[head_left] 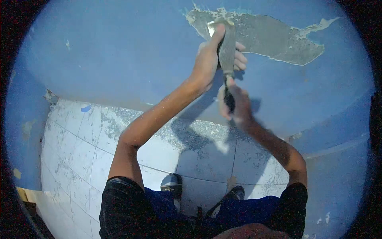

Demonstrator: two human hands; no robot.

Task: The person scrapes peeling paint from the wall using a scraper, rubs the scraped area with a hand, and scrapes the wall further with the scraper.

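My right hand [238, 105] grips the dark handle of a putty knife [227, 53], its grey metal blade pointing up the wall. My left hand [207, 61] is closed around a second scraper [211, 28] with a bright metal edge and a dark part, largely covered by the hand and the knife blade. Its thumb lies along the metal, and the fingers show on the far side of the blade. Both tools are in front of the left end of a bare grey patch [274, 38] in the blue wall [131, 51]. Whether either blade touches the wall I cannot tell.
White floor tiles [159, 155] lie below, strewn with grey debris [203, 131] along the wall's foot. A blue chip [86, 108] lies near the left corner. My shoes [172, 181] stand on the tiles. Another blue wall [338, 175] rises at the right.
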